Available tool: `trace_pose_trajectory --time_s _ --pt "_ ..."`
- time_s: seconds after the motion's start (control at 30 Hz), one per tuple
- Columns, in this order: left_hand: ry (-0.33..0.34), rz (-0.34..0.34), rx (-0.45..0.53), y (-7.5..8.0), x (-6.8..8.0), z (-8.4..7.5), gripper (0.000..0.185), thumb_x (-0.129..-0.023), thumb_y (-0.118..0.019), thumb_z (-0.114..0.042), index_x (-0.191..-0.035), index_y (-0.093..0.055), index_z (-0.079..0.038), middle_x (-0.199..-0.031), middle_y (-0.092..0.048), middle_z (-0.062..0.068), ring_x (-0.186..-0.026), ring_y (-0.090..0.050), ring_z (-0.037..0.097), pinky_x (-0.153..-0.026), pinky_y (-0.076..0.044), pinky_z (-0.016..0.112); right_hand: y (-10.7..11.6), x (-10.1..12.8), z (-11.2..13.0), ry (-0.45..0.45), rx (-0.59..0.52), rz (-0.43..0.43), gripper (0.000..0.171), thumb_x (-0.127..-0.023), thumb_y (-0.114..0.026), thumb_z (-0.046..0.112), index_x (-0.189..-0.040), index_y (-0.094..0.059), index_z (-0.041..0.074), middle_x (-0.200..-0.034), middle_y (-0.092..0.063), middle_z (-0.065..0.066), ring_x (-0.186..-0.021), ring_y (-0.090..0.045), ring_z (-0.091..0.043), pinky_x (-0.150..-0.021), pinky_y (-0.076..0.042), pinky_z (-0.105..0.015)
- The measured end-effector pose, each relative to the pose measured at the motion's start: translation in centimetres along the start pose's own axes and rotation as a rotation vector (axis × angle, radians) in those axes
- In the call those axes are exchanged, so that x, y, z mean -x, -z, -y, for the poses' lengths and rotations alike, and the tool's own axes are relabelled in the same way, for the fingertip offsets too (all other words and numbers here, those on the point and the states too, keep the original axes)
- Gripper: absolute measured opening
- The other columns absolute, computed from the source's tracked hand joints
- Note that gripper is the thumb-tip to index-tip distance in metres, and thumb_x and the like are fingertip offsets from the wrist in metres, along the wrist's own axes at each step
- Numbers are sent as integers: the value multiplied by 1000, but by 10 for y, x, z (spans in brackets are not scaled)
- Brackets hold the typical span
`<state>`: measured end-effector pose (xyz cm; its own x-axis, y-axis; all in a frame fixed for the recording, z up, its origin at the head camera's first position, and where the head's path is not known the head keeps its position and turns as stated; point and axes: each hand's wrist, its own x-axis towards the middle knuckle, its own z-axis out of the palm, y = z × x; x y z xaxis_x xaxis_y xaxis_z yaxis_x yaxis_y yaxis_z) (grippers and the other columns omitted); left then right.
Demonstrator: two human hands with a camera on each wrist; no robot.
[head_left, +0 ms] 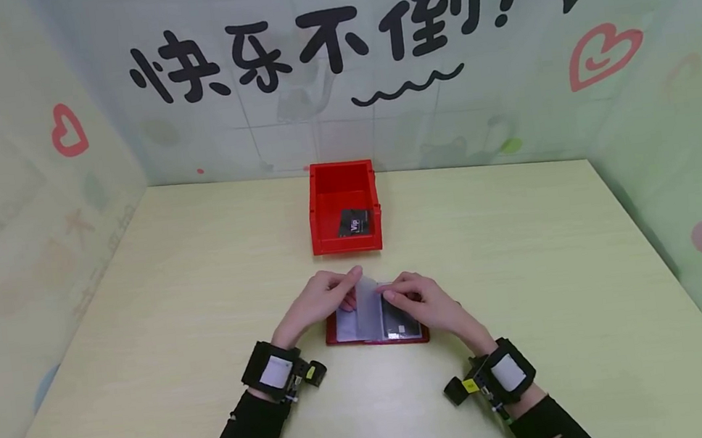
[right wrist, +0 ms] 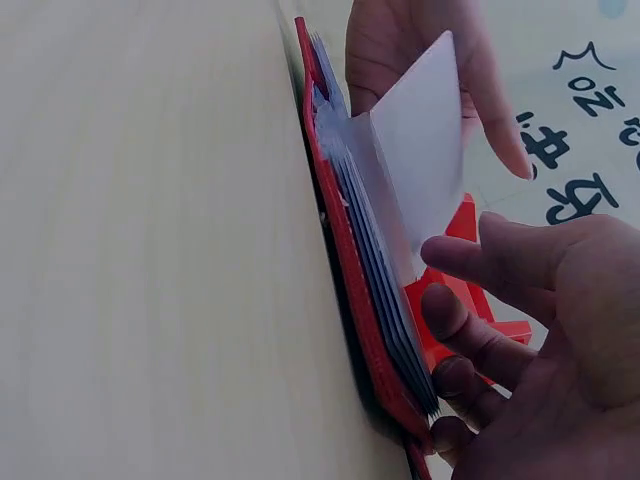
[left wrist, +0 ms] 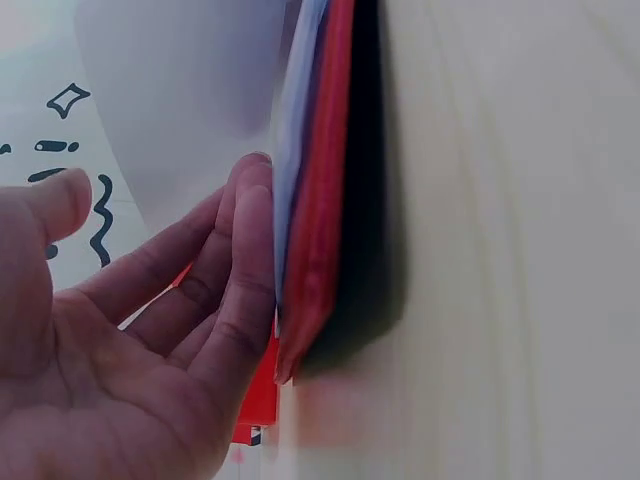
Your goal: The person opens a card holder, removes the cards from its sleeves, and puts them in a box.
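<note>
Right hand [right wrist: 540, 340] fingers rest on red card holder [right wrist: 370, 330].

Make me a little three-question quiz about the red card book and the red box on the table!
1. True or false: the red card book lies open on the table.
2. What lies inside the red bin? A) a black card B) a spoon C) a ball
3. Fill in: the left hand and right hand are both at a clear plastic ____ standing up from the book.

Key: 1 true; 2 A, the black card; 3 page.
</note>
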<state>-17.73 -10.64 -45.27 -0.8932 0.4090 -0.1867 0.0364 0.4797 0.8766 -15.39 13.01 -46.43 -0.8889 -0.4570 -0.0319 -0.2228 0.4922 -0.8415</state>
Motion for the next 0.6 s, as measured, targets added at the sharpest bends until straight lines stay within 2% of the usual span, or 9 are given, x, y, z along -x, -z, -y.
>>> trace_pose_trajectory --time_s 0.13,0.3,0.47,0.6 --pt "2 -31 -57 2 1 0 35 -100 -60 -37 -94 -77 -7 -72 -66 7 -67 -58 16 -64 -44 25 0 0 -1 32 31 10 30 -99 -63 20 -125 -72 7 -106 -66 -11 -97 -53 -18 -79 -43 -26" --pt "25 -68 -71 2 4 -1 23 -96 -68 -20 -109 -76 -3 -80 -70 9 -64 -60 14 -64 -51 24 2 3 -4 49 68 -8 36 -93 -72 18 -127 -70 9 -108 -64 -10 -100 -54 -20 -80 -46 -26" --pt "75 -107 -93 1 6 -4 23 -93 -71 -16 -111 -74 -1 -81 -70 11 -63 -60 15 -63 -53 25 8 8 -10 -42 120 -68 49 -85 -81 24 -131 -68 12 -110 -57 -9 -105 -50 -22 -81 -46 -29" --pt "102 -153 -142 -1 7 -4 30 -90 -75 -14 -116 -71 -1 -79 -68 9 -63 -61 16 -60 -52 25 14 10 -12 -104 162 -76 58 -80 -85 25 -132 -66 9 -112 -52 -11 -108 -47 -24 -81 -43 -32"
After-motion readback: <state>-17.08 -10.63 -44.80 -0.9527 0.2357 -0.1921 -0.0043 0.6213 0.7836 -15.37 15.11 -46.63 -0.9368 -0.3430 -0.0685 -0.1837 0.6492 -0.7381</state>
